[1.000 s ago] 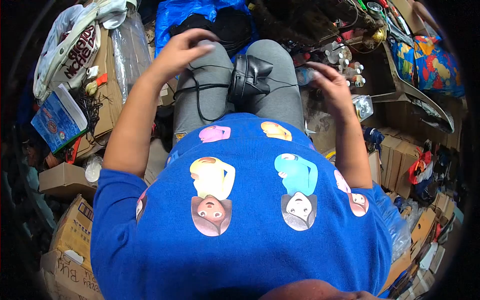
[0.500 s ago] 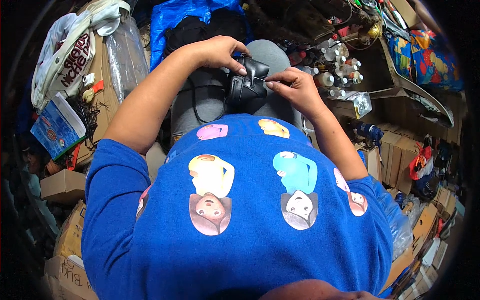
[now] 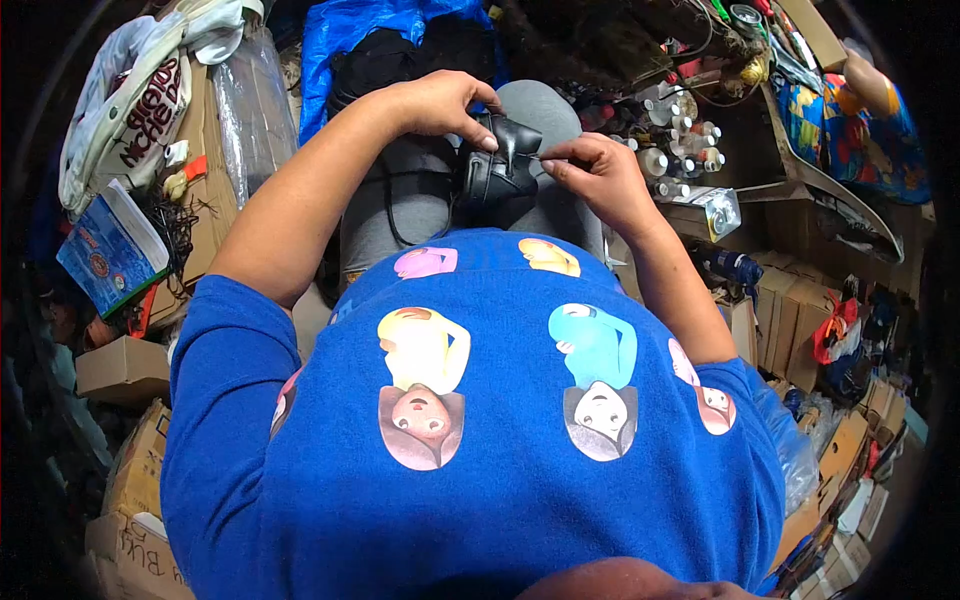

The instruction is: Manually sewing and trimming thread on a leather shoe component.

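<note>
On my lap, between my grey-trousered knees, rests a small black leather-like case (image 3: 500, 180) with a flap and a thin black strap (image 3: 392, 205) looping down its left side. My left hand (image 3: 447, 106) grips the case's upper left, thumb on top and the other fingers curled behind, partly hidden. Close to the right side of the flap, my right hand (image 3: 592, 170) has thumb and forefinger pinched together. A thin dark strand seems to run from that pinch to the case; it is too small to name.
Clear bottles with white caps (image 3: 680, 130) crowd the right. Beyond them, another person's arm (image 3: 868, 85) shows beside colourful patterned cloth (image 3: 870, 140). A white bag (image 3: 130, 110), a blue book (image 3: 112, 255) and a cardboard box (image 3: 125, 368) lie left. Blue plastic (image 3: 345, 25) lies ahead.
My right hand has shifted slightly right, away from the flap, still pinched. My left hand keeps its hold on the case. At the far right, the other person's arm has come further into view.
</note>
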